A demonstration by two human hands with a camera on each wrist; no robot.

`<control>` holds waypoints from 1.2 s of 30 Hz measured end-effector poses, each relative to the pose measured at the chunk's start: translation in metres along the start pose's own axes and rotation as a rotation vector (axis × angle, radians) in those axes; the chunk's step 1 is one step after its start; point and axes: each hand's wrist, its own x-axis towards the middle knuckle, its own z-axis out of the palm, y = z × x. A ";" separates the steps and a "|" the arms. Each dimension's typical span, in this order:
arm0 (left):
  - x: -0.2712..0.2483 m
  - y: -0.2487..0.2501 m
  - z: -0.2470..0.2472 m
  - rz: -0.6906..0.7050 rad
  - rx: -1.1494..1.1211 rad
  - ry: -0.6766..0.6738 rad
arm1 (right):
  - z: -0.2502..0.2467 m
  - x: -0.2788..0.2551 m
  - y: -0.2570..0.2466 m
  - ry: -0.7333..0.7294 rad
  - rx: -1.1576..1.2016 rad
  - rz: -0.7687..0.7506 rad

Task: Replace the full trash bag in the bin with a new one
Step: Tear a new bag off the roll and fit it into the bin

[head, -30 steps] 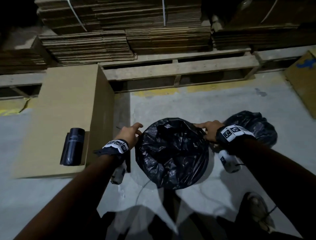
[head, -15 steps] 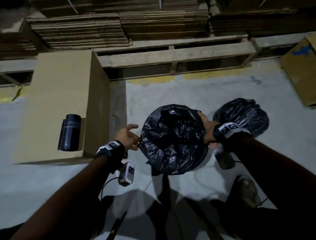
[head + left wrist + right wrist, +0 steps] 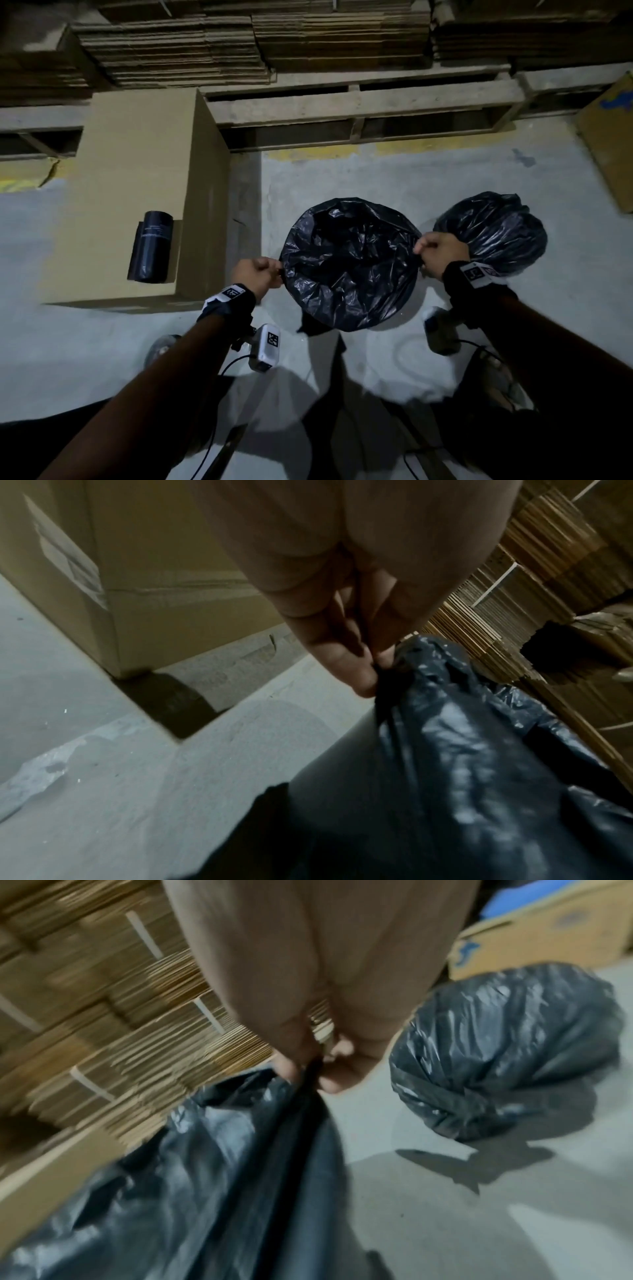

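Observation:
A new black trash bag (image 3: 346,263) lines the round bin on the concrete floor, its mouth spread wide. My left hand (image 3: 257,274) pinches the bag's left edge (image 3: 387,669). At the opposite side my right hand (image 3: 438,251) pinches the right edge (image 3: 313,1074). Both fists are curled tight on the plastic. The bin's grey wall (image 3: 342,791) shows under the bag in the left wrist view. A full, tied black trash bag (image 3: 493,236) (image 3: 507,1053) lies on the floor just right of the bin, behind my right hand.
A roll of black bags (image 3: 152,246) lies on a large cardboard box (image 3: 130,171) left of the bin. Wooden pallets (image 3: 359,106) stacked with flat cardboard run along the back. Another box (image 3: 609,137) sits far right. A shoe (image 3: 493,380) shows near my right arm.
Both hands went from open fingers touching the bag's rim to closed fists pinching its left and right edges. The view has shifted slightly closer and downward.

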 end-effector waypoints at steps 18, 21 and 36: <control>-0.025 -0.003 0.016 -0.156 -0.308 -0.106 | -0.010 -0.013 0.005 -0.043 -0.078 0.088; -0.028 -0.005 0.017 -0.162 -0.338 -0.097 | -0.001 -0.021 0.005 -0.325 0.239 0.309; -0.018 -0.016 0.017 -0.119 -0.296 -0.125 | 0.003 -0.029 0.018 -0.465 -0.061 0.280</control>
